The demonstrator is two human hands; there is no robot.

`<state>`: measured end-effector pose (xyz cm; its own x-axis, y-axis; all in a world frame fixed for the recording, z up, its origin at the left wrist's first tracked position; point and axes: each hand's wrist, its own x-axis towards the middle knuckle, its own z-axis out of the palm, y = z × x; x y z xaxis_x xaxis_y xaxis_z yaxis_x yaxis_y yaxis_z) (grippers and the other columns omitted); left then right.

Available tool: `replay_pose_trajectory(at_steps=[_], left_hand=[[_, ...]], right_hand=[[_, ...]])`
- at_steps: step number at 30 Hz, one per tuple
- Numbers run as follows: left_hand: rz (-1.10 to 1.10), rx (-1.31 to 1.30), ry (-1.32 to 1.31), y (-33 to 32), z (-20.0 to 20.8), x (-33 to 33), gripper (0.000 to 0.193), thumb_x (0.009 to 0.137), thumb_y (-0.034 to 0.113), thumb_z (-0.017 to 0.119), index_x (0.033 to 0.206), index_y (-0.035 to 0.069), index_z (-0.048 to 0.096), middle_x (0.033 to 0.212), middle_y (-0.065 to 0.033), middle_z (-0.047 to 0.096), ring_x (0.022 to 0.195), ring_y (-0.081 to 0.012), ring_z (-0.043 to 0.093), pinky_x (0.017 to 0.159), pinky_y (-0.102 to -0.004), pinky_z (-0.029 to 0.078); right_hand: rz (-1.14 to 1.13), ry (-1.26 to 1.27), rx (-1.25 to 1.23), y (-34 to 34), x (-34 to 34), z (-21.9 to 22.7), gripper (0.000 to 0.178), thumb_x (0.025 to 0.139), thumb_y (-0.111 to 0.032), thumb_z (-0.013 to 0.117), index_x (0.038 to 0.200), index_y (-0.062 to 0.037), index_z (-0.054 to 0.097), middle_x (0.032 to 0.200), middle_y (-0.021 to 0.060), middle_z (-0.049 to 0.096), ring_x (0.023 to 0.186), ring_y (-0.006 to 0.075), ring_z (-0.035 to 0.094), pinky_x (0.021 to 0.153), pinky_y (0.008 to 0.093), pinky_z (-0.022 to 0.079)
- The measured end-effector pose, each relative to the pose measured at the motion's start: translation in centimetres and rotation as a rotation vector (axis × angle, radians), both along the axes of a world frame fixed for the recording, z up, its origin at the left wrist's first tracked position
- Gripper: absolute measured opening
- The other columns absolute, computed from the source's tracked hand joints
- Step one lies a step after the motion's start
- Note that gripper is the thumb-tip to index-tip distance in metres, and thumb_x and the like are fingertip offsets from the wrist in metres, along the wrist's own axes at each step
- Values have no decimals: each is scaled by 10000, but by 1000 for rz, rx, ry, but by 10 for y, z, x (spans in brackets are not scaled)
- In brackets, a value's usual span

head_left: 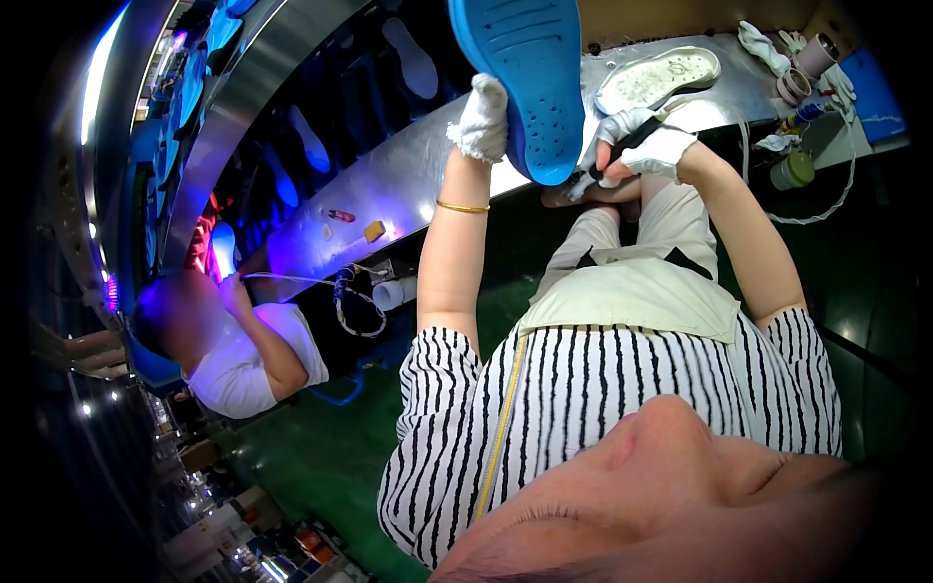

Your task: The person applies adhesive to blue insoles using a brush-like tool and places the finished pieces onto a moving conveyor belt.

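Note:
My left hand (480, 119), in a white glove, is raised and closed on the edge of a large blue shoe sole (544, 97). The sole hangs upright, its end with small holes pointing down; its top runs out of view. To the right, my right hand (641, 146) wears a white glove with bare fingertips and is closed around a slim black-handled tool (614, 157). The tool slants down towards the sole, with a pale, brush-like tip; whether it touches the sole I cannot tell. Behind my right hand, a white shoe sole (661, 78) lies on the metal bench (418, 160).
Cups (816, 56), a green-lidded jar (792, 171) and loose white gloves (763, 47) crowd the right end. A yellow block (374, 231) lies on the bench to the left. Beyond it runs a rack of blue soles (309, 139). A co-worker (258, 350) sits at left, holding a sole.

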<state>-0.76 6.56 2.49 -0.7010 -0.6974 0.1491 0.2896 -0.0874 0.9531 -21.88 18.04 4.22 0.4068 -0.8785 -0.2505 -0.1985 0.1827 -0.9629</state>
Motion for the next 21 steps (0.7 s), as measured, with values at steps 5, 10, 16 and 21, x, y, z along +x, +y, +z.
replay_pose_trajectory(at_steps=[5,10,16,21], left_hand=[[-11,41,-69,-5,10,-4,1083,660,836,505,1379,31,420,1214,-199,596,1071,-314,628,858,-425,567],[24,131,-279,-12,19,-10,985,731,792,506,1374,48,447,1191,-179,611,1004,-274,645,827,-396,572],[149,294,-337,-17,22,-11,825,833,679,546,1380,66,465,1249,-153,587,1031,-254,619,893,-372,525],[146,229,-435,-22,25,-8,857,820,714,525,1404,92,444,1273,-176,570,1071,-270,607,909,-395,518]], right_hand=[[-83,-152,-346,-7,7,-2,151,693,15,686,822,-55,655,967,50,663,924,200,612,829,302,484],[66,17,-335,-13,10,1,146,677,24,669,806,-45,657,921,67,669,897,195,621,819,306,494],[-25,-110,-345,-20,11,2,163,698,90,618,818,-19,607,989,73,636,880,150,587,794,273,484],[53,121,-416,-26,6,6,129,705,27,654,812,-45,652,820,74,647,797,183,621,732,302,498]])
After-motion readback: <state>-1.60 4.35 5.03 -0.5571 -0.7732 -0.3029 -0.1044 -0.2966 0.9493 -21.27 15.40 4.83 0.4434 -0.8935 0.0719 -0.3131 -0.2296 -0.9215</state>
